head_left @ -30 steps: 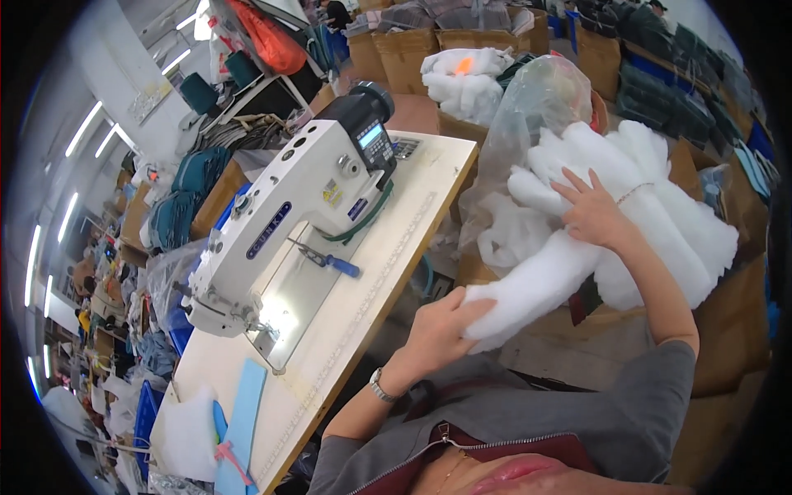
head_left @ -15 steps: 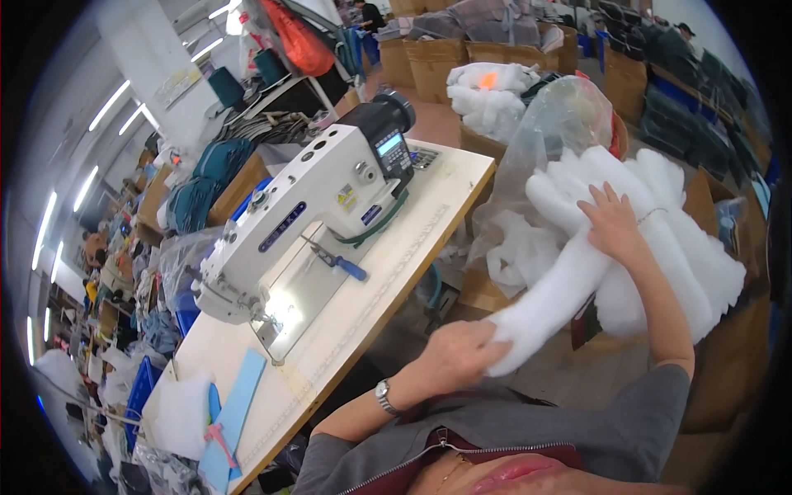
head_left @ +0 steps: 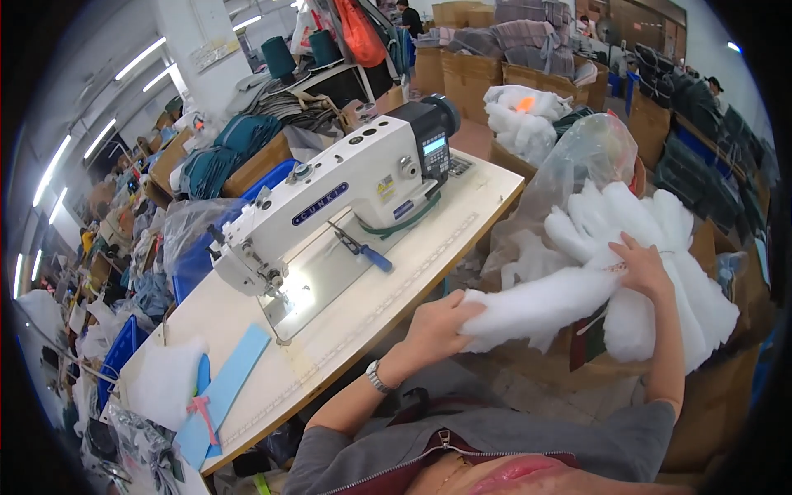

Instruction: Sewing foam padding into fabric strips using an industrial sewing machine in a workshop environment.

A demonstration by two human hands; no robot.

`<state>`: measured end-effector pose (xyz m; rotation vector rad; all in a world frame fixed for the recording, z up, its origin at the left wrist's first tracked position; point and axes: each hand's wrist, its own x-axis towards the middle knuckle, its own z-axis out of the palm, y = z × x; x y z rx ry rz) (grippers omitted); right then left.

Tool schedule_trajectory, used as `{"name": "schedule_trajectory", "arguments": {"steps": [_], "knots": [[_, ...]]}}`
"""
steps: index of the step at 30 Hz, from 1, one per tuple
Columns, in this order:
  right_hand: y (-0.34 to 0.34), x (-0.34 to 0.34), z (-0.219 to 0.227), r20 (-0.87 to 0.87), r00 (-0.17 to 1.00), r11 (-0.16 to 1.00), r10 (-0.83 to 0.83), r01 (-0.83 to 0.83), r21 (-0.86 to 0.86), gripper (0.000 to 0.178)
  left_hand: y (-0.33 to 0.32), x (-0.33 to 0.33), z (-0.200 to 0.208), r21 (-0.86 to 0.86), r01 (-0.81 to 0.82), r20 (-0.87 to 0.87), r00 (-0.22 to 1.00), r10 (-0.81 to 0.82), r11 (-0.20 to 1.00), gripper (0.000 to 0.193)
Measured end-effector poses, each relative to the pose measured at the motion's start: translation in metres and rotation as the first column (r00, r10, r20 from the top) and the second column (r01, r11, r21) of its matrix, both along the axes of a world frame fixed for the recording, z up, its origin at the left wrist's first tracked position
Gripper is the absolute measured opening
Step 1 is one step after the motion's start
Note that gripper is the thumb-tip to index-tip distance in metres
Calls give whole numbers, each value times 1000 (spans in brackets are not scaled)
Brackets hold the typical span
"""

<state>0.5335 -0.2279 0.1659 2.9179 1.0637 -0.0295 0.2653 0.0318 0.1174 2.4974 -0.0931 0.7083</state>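
My left hand (head_left: 437,326) is closed on the free end of a white fluffy padding strip (head_left: 536,307). The strip stretches across in front of me to a bundle of similar white padding (head_left: 685,305), gathered at its middle by a thin tie. At that gathered part, my right hand (head_left: 646,268) is closed on the padding, its fingers partly sunk in it. The bundle's pieces fan out above and below the tie. Left of the strip is a sewing table (head_left: 322,334) carrying a white sewing machine (head_left: 330,194) with its lamp lit.
Blue-handled pliers or snips (head_left: 377,260) lie under the machine arm. Light blue strips (head_left: 239,375), a pink T-shaped tool (head_left: 200,408) and a white pad (head_left: 169,384) lie at the table's near left. A clear plastic bag (head_left: 598,153) and cardboard boxes (head_left: 470,82) stand beyond the bundle.
My left hand has risen and moved slightly left with the strip's end, so the strip lies nearer level. My right hand has moved down to the tied part. The view has shifted.
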Motion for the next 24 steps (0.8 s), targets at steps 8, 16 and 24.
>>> {"name": "schedule_trajectory", "arguments": {"steps": [8,16,24], "knots": [[-4,57,4,-294,952,765,-86,251,592,51,-16,-38,20,148,361,-92,932,-351,921,26],[-42,123,-45,-405,891,643,-207,436,630,47,36,-85,28,-299,-83,366,910,195,951,28],[14,-13,40,353,931,916,-95,-58,398,48,32,-76,29,-206,-95,173,976,132,974,30]]}}
